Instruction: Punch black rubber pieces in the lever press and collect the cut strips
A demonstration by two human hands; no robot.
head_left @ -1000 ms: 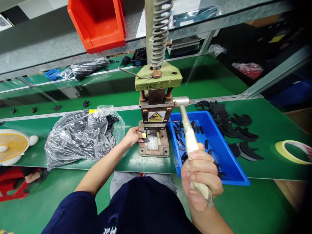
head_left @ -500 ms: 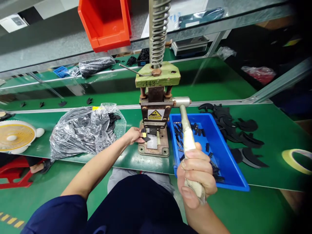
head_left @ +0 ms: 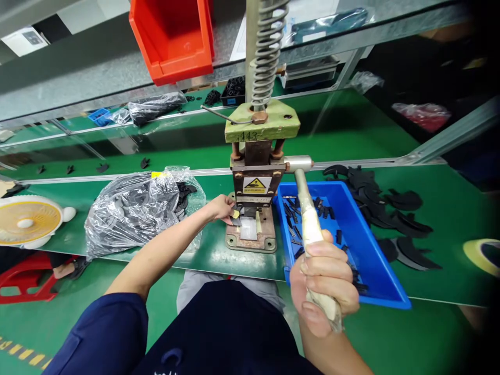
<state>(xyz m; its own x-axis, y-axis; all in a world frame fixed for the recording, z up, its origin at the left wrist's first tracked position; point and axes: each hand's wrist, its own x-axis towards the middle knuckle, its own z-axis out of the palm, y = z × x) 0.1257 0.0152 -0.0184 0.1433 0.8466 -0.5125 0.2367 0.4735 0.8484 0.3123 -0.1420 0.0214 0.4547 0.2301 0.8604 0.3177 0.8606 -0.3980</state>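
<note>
Where the press (head_left: 258, 166) stands, a blue tray (head_left: 373, 255) sits alongside.

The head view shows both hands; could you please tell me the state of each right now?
Left hand: closed, pinching a thin dark flat piece.
Right hand: closed around the pale, wrapped, rod-shaped lever handle.

Single head-worn view, facing forward and down, torso (head_left: 222, 328) below, press (head_left: 257, 174) near, mid-frame.

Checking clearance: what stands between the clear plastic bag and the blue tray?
In the head view, the press stands between bag and tray, with the left hand at its base.
</note>
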